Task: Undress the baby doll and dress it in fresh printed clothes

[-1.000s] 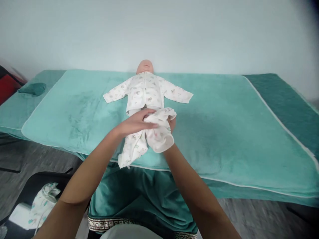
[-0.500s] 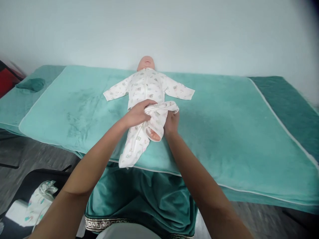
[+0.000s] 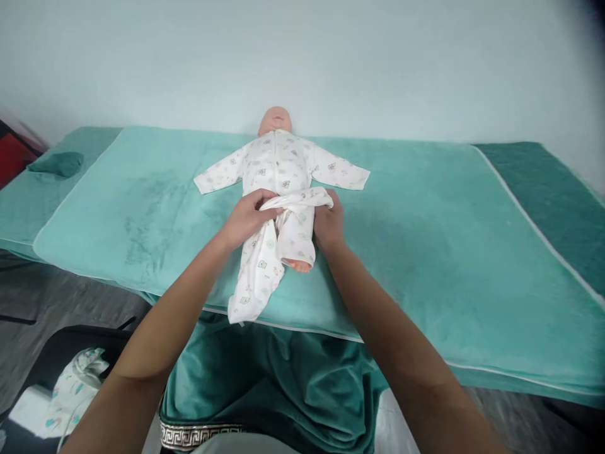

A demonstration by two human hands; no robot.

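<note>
A baby doll (image 3: 274, 120) lies on its back on the green bed, its head by the wall. It wears a white patterned top (image 3: 271, 162) with both sleeves spread out. White patterned baby trousers (image 3: 297, 230) cover its legs; toes show at the cuff of the right-hand leg, while the left-hand leg hangs long towards the bed's front edge. My left hand (image 3: 250, 217) is closed on the trousers' waistband on its side. At the other end of the waistband, my right hand (image 3: 329, 221) grips the cloth beside the doll's hip.
A green velvet cover (image 3: 425, 252) with white piping spreads over the bed, which stands against a pale wall (image 3: 378, 63). At lower left, a black chair (image 3: 70, 340) holds a patterned cloth (image 3: 78, 384) and a white object. Something red (image 3: 14, 154) sits at far left.
Both hands have moved slightly up, drawing the waistband higher and flatter across the doll. The right-hand trouser leg is straighter, and its cuff now lies around the doll's foot with toes out.
</note>
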